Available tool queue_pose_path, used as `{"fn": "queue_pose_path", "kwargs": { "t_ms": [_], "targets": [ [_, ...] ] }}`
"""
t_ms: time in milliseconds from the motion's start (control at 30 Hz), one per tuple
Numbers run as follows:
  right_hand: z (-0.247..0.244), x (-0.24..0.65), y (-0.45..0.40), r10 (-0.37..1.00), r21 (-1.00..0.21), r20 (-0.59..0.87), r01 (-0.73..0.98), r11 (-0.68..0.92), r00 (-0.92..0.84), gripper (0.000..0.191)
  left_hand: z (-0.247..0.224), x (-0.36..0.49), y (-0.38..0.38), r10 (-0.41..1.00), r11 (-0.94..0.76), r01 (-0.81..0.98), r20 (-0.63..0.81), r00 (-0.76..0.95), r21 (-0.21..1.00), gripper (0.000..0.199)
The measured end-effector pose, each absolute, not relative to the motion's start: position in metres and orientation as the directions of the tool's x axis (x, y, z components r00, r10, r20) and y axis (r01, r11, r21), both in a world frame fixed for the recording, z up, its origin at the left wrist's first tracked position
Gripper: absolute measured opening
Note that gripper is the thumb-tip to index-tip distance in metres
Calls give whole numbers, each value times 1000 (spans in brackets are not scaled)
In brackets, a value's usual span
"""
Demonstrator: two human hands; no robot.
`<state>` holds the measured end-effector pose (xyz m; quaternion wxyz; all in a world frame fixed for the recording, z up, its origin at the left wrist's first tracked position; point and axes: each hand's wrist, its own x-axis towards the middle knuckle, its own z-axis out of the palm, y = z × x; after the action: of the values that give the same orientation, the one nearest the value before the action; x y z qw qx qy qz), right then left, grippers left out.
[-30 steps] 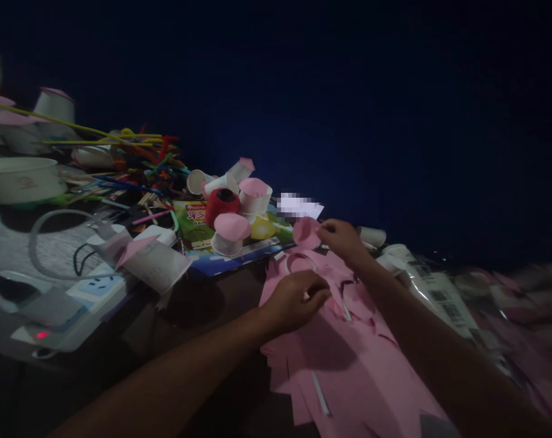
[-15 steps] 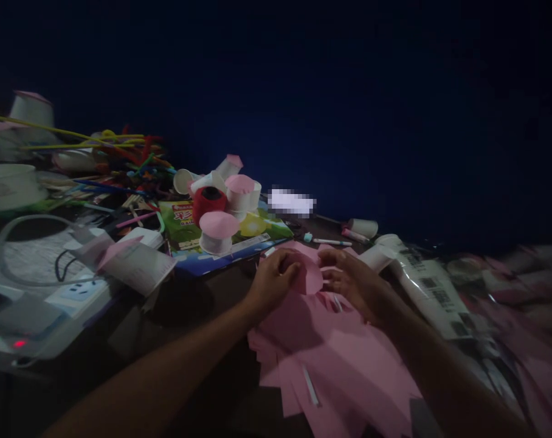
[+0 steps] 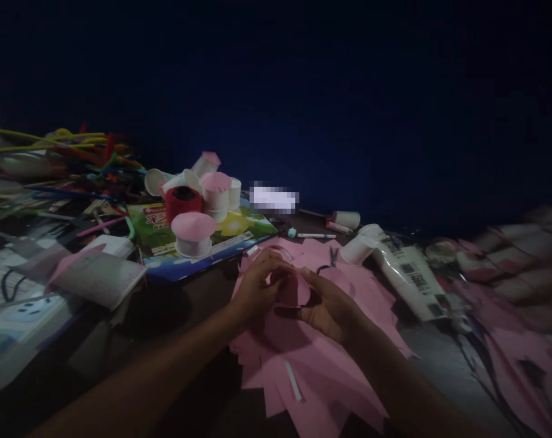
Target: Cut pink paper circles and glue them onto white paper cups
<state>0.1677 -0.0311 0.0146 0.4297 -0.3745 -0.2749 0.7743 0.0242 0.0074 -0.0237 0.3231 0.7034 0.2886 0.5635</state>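
Between my two hands is a curved piece of pink paper (image 3: pixel 296 291), held above a spread of pink paper sheets (image 3: pixel 312 353). My left hand (image 3: pixel 262 283) is closed on its left side. My right hand (image 3: pixel 328 304) pinches its right edge, thumb on top and fingers underneath. A pair of scissors (image 3: pixel 334 257) with dark blades lies on the sheets just beyond my right hand. A thin white strip (image 3: pixel 293 381) rests on the paper nearer to me.
Paper cups with pink tops (image 3: pixel 193 234) and a red roll (image 3: pixel 183 204) stand on a colourful packet (image 3: pixel 152 255) at left. Further left are a power strip (image 3: pixel 25 328) and pipe cleaners (image 3: pixel 75 146). A sleeve of cups (image 3: pixel 408 274) lies at right.
My right hand has closed on the right edge of the pink paper, which it only neared before. The view has swung right, and the scissors now show.
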Motion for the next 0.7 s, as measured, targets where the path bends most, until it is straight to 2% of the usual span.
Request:
{"fn": "queue_pose_path", "kwargs": {
  "t_ms": [67, 200, 267, 400, 567, 700],
  "targets": [
    [13, 169, -32, 867, -723, -330, -489, -487, -375, 17, -22, 23, 6, 773, -618, 66, 591, 231, 783, 8],
    [15, 188, -27, 878, -692, -335, -544, -475, -342, 23, -18, 17, 4, 825, -532, 90, 490, 282, 842, 29],
    [18, 209, -20, 925, -709, -279, -595, -379, -256, 28, -15, 14, 4, 862, -464, 78, 430, 268, 882, 33],
    [20, 259, -4, 997, -705, -69, -709, -19, 42, 26, -7, 10, 6, 908, -384, 102, 355, 225, 918, 30],
    [16, 297, 7, 984, -610, -72, -788, 85, 162, 33, 13, 20, 15, 919, -364, 291, 290, 266, 885, 31],
    [15, 307, 9, 966, -552, -77, -817, 166, 248, 34, 34, 57, 42, 902, -403, 456, 261, 343, 794, 39]
  ]
}}
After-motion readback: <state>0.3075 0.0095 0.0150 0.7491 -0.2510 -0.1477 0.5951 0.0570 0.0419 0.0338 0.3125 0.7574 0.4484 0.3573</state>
